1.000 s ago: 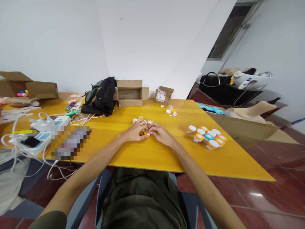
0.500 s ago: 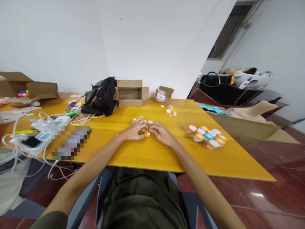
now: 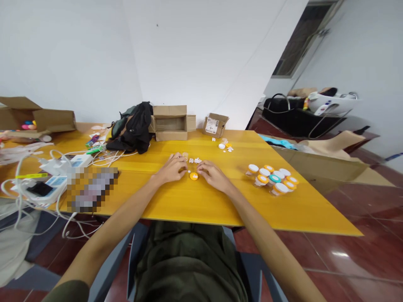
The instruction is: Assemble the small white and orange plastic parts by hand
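An orange lid (image 3: 194, 176) with small white bits on its top lies on the table between my two hands. Just left of the lid, my left hand (image 3: 172, 169) rests low with curved fingers, thumb and fingertips apart, nothing visible in them. A tiny white piece (image 3: 189, 171) lies by its fingertips. On the right, my right hand (image 3: 212, 175) has its fingers drawn together in a pinch beside the lid; anything between them is too small to make out. Beyond the fingertips sit small white patterned pieces (image 3: 197, 160) in a little cluster.
Several lidded jars (image 3: 274, 179) stand grouped at the right. Farther back are loose white and orange pieces (image 3: 222, 146), a small carton (image 3: 215, 125), an open cardboard box (image 3: 171, 123) and a black bag (image 3: 135, 130). Power strips (image 3: 56, 184) with cables and a blurred-out phone-like item (image 3: 94, 188) occupy the left.
My left hand has moved left, away from the orange lid, and its fingers have parted. The right hand stays close by. The lid now shows fully on the table.
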A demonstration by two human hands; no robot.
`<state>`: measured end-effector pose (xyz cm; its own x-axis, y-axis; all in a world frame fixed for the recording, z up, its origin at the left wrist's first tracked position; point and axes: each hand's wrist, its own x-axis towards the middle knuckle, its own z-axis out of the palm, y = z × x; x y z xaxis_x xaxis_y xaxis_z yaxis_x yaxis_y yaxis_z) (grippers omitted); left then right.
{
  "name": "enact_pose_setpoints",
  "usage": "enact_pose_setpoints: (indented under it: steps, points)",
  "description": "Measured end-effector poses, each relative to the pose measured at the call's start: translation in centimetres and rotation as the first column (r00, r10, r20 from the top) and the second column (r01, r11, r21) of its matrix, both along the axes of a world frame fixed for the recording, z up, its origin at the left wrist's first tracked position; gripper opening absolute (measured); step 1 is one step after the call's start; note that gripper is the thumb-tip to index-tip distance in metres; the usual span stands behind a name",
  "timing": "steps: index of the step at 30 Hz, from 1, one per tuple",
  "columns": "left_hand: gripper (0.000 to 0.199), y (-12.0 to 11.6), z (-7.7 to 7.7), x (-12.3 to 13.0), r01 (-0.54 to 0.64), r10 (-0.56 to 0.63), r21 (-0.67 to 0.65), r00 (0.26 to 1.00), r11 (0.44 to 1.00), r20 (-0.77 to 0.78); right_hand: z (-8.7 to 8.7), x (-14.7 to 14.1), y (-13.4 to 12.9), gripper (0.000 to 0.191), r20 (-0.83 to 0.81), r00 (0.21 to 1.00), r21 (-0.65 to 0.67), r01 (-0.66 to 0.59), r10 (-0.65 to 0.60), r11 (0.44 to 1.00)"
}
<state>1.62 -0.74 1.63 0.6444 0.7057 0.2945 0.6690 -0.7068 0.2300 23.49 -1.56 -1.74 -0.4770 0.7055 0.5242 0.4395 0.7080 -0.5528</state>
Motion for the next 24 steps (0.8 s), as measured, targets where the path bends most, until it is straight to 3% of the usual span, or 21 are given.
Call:
enact_pose_setpoints:
  steps: [13,24]
  points:
    - [0.015,-0.18,-0.02,0.24,0.014,-0.014,0.033,1.000,0.999,0.016,0.22,-0.02,-0.16,0.015,0.010,1.000,-0.003,0.002,-0.002,1.000]
    - [0.012,-0.05,-0.43,0.69,0.056,-0.052,-0.058,0.996,0.997,0.067,0.36,-0.11,-0.27,0.012,0.032,0.999,-0.014,-0.001,0.002,1.000]
